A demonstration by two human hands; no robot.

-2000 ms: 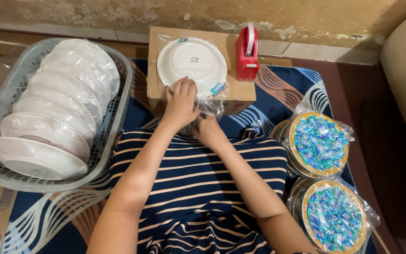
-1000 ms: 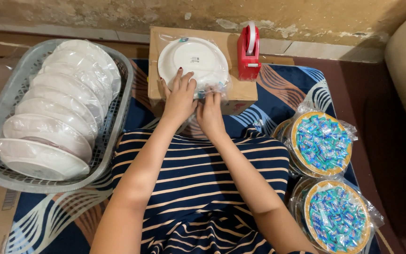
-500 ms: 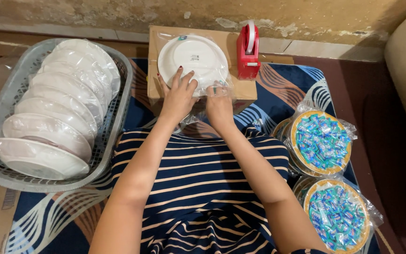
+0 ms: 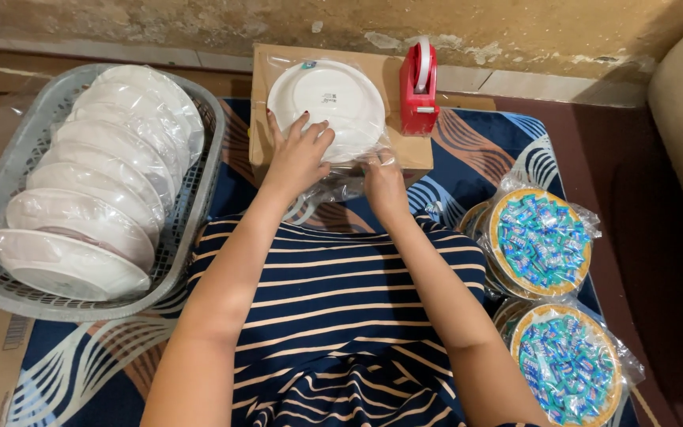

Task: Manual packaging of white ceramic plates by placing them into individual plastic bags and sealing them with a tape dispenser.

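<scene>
At upper centre a clear-wrapped white plate (image 4: 326,99) with a small blue label lies on a brown cardboard box (image 4: 405,154), wrapped white plates (image 4: 96,190) fill the left basket, and two clear packs, apparently blue-wrapped sweets (image 4: 541,241), sit lower right.

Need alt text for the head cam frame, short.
A person's left hand and right hand press a white plate in a clear plastic bag onto a cardboard box, beside a red tape dispenser. A grey basket of wrapped plates sits left; two wrapped candy plates sit right.
</scene>
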